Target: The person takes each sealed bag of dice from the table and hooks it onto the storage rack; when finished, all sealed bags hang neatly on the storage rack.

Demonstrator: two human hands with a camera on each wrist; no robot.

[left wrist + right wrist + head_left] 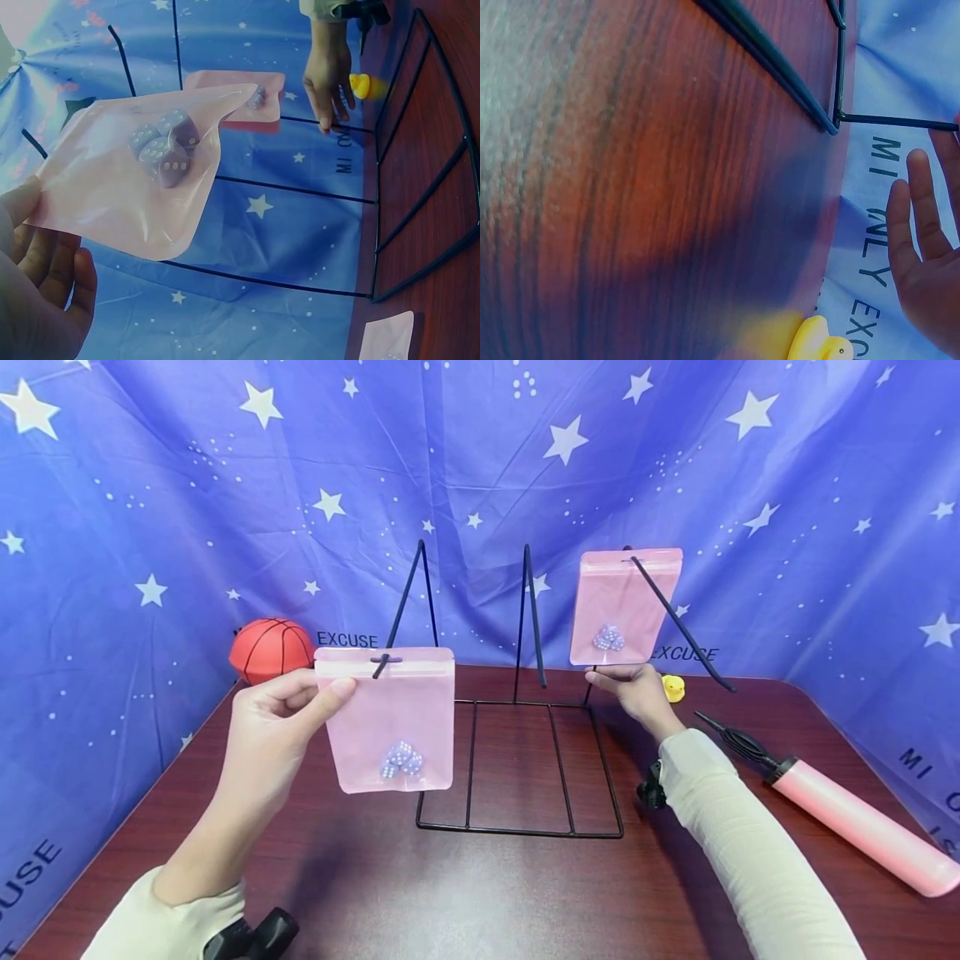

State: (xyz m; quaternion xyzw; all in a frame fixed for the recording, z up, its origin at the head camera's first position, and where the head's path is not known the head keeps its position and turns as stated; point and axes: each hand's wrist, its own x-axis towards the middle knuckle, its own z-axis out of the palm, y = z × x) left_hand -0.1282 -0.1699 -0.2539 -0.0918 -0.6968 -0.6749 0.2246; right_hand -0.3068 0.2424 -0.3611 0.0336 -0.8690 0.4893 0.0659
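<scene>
My left hand (273,727) pinches the upper left edge of a pink zip bag (390,714) holding several pale purple dice (401,760). The tip of the left prong of a black wire rack (520,834) pokes through the bag's hang hole. On the right prong hangs a second pink bag (626,602), also with dice. Just beneath it, my right hand (636,693) appears to pinch the rack's right upright. The right wrist view shows its other fingers (926,217) loosely extended; the thumb is out of sight there. The middle prong (535,618) carries no bag.
A red toy basketball (272,650) sits back left. A yellow rubber duck (673,687) stands behind the right forearm, and a pink hand pump (855,822) lies on the right. Another pink bag (386,337) shows on the table in the left wrist view.
</scene>
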